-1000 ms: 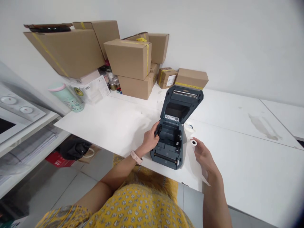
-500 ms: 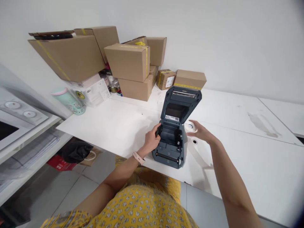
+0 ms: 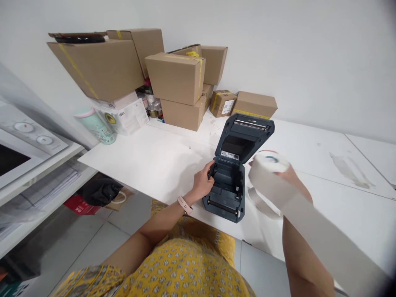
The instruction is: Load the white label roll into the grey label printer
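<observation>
A dark grey label printer (image 3: 230,181) sits near the front edge of the white table (image 3: 154,161) with its lid standing open. My left hand (image 3: 202,181) grips the printer's left side, fingers curled on the inner guide. My right hand (image 3: 292,177) holds a white paper roll (image 3: 268,171) up in the air just right of the printer. A long loose strip of paper (image 3: 328,239) trails from the roll toward the lower right. Most of my right hand's fingers are hidden behind the roll.
Several cardboard boxes (image 3: 173,78) are stacked at the back left of the table. A pale green tumbler (image 3: 94,123) and a white carton (image 3: 125,115) stand beside them. A white appliance (image 3: 21,144) sits on a shelf at the left. A stain (image 3: 348,169) marks the table's right side.
My right hand set down a small empty core, reached behind the printer's right side, and now has lifted a full white paper roll with its strip unwinding. My left hand stayed on the printer.
</observation>
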Motion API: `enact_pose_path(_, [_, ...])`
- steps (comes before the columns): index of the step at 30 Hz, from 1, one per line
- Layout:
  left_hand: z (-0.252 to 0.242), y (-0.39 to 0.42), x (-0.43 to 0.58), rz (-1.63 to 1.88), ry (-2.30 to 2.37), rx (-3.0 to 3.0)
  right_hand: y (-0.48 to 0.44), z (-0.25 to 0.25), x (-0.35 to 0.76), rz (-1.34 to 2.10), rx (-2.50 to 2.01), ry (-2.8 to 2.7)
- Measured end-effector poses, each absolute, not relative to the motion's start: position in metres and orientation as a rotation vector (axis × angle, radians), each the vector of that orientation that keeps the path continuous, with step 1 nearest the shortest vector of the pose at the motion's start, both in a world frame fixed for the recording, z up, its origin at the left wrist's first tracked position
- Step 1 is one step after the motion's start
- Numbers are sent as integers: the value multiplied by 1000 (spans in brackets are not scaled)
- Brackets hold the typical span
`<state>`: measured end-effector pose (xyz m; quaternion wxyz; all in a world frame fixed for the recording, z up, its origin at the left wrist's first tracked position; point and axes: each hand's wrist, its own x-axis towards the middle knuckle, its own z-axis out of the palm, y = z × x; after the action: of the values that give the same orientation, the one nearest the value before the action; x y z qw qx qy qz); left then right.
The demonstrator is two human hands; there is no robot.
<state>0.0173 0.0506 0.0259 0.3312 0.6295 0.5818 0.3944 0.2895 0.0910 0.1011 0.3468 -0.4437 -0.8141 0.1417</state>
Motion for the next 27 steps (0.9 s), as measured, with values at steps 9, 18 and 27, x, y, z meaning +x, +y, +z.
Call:
enact_pose_path(9, [31, 50, 18, 996, 1566, 1606, 100, 105, 191, 533, -1496, -2704])
enact_pose_path(18, [35, 49, 17, 950, 1576, 1616, 112, 74, 182, 463, -1589, -2799])
enact_pose_path(27, [33, 50, 16, 968, 1569, 1625, 25, 45, 194, 117, -1309, -2460])
